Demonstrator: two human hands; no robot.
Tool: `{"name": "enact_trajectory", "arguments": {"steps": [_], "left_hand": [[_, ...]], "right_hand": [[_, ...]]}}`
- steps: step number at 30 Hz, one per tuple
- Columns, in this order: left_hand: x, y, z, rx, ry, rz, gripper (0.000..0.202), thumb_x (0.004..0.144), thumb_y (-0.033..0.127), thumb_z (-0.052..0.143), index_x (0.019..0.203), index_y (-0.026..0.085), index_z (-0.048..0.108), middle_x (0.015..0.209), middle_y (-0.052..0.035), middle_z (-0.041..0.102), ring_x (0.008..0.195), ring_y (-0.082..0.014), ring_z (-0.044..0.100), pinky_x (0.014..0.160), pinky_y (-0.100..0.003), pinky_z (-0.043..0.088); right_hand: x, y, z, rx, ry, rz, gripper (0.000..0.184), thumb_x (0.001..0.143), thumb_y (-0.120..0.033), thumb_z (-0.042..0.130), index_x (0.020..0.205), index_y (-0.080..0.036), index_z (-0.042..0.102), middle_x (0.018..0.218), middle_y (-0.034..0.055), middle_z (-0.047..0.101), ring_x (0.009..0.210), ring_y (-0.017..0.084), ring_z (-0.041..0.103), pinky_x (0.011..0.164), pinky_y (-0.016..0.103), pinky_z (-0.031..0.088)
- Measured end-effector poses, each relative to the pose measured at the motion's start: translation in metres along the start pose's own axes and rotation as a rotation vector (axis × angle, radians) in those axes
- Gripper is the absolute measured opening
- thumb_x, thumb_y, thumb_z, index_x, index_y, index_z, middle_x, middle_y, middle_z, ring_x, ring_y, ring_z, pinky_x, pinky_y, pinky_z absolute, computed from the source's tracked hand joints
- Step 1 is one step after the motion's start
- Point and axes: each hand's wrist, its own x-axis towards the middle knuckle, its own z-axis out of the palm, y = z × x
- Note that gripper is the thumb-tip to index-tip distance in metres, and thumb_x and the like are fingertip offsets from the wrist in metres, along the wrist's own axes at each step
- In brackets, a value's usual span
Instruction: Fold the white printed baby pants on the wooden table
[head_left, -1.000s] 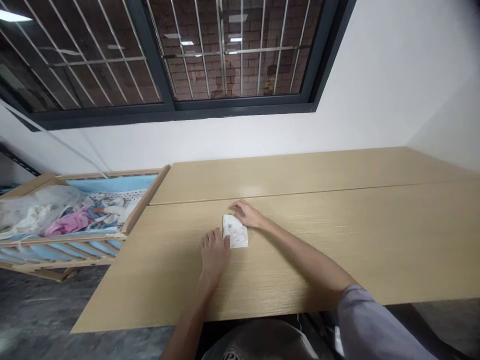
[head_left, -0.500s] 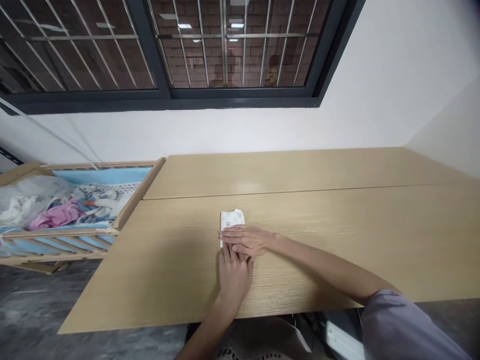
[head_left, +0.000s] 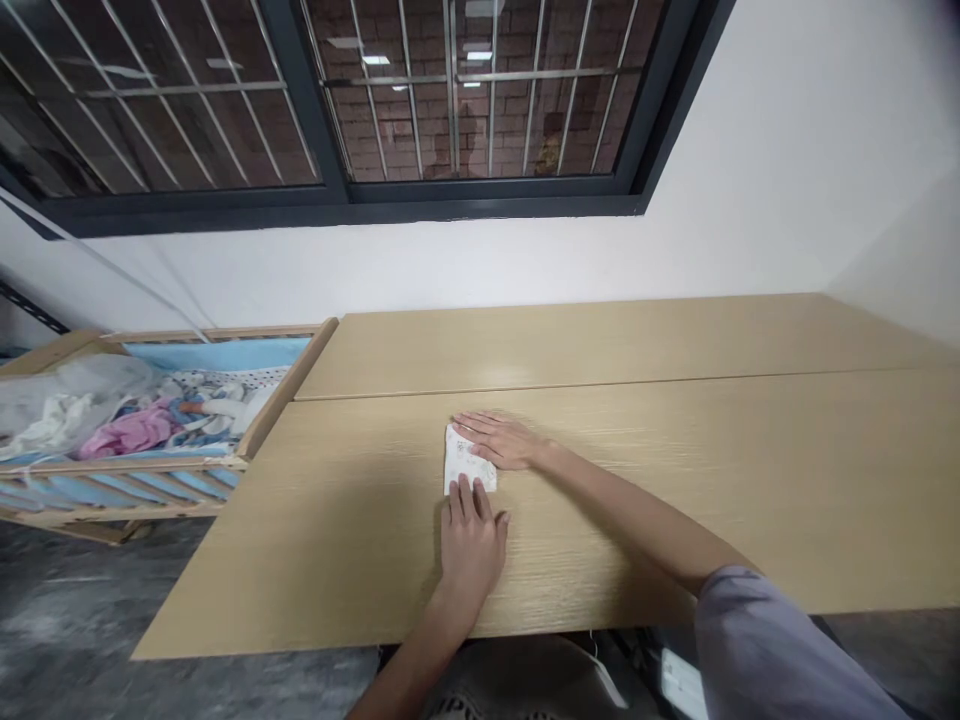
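Most of the view is taken up by a broad bench point(head_left: 787, 460) of pale wood-grained board, crossed lengthwise by a dark seam point(head_left: 675, 379). A soft sheen is cast on it, and shadows are thrown beside the hands and under the right forearm. On the near section, left of the middle, a flat white printed piece point(head_left: 459, 462) is laid; whether it is cloth or paper cannot be told. Its near edge is covered by the fingertips of the left hand point(head_left: 471, 548), whose fingers are stretched forward and slightly spread, with the thumb held apart. Its far right part is covered by the right hand point(head_left: 504, 441), whose fingers are laid out straight and almost side by side; nothing is pinched by either hand.

The bench is backed by a white wall point(head_left: 750, 180), into which a dark-framed window point(head_left: 480, 205) is set. Metal bars point(head_left: 453, 90) and a brick wall point(head_left: 510, 130) are seen through the glass. At the left, near the bench end, a wooden crib point(head_left: 291, 387) is placed, lined with blue fabric point(head_left: 225, 355) and filled with pink cloth point(head_left: 131, 430), patterned cloths and clear plastic. A pale pole point(head_left: 112, 268) is slanted above it. Dark grey floor point(head_left: 75, 600) is shown below.
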Motion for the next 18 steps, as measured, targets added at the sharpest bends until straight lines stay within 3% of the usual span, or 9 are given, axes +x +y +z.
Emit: {"name": "enact_trajectory", "arguments": {"steps": [5,7,10,12,14,18], "left_hand": [[0.009,-0.014,-0.014,-0.082,-0.010,0.037,0.047,0.099,0.037,0.048,0.137,0.010,0.055,0.146,-0.0236,0.053,0.134,-0.0392,0.050,0.104,-0.053,0.044],[0.017,-0.027,-0.024,-0.180,-0.013,0.035,0.041,0.100,0.038,0.045,0.132,0.016,0.058,0.137,-0.0170,0.062,0.125,-0.0324,0.058,0.103,-0.047,0.046],[0.031,-0.050,-0.036,-0.220,-0.025,-0.020,0.035,0.102,0.040,0.042,0.127,0.021,0.058,0.127,-0.0112,0.067,0.117,-0.0257,0.061,0.102,-0.038,0.045],[0.042,-0.062,-0.038,-0.147,-0.049,-0.089,0.033,0.102,0.041,0.042,0.122,0.021,0.058,0.123,-0.0125,0.067,0.117,-0.0266,0.059,0.101,-0.038,0.044],[0.052,-0.070,-0.036,-0.083,-0.078,-0.155,0.033,0.101,0.042,0.041,0.115,0.018,0.059,0.117,-0.0165,0.067,0.113,-0.0300,0.060,0.098,-0.041,0.045],[0.071,-0.070,-0.027,-0.055,-0.131,-0.195,0.038,0.100,0.046,0.040,0.108,0.015,0.060,0.110,-0.0211,0.066,0.106,-0.0339,0.062,0.091,-0.045,0.046]], "right_hand": [[-0.002,0.001,-0.006,0.016,0.008,0.108,0.055,0.105,-0.045,0.039,0.158,-0.031,0.032,0.165,0.0012,0.026,0.154,0.022,0.021,0.127,0.047,0.013],[-0.004,-0.001,-0.012,0.052,0.108,0.184,0.057,0.106,-0.049,0.034,0.159,-0.029,0.030,0.166,0.0038,0.024,0.154,0.024,0.020,0.127,0.048,0.013],[-0.008,-0.002,-0.013,0.102,0.360,0.304,0.061,0.105,-0.053,0.032,0.159,-0.025,0.029,0.164,0.0103,0.029,0.152,0.026,0.025,0.125,0.050,0.020],[-0.011,-0.002,-0.008,0.151,0.493,0.364,0.060,0.103,-0.051,0.039,0.156,-0.024,0.033,0.158,0.0143,0.039,0.147,0.027,0.035,0.120,0.050,0.030],[-0.013,-0.002,0.001,0.194,0.542,0.388,0.057,0.101,-0.045,0.047,0.152,-0.022,0.040,0.149,0.0166,0.047,0.137,0.027,0.046,0.112,0.048,0.040],[-0.013,-0.005,0.013,0.183,0.456,0.368,0.047,0.096,-0.034,0.057,0.140,-0.020,0.054,0.131,0.0153,0.058,0.122,0.026,0.055,0.105,0.045,0.044]]}}
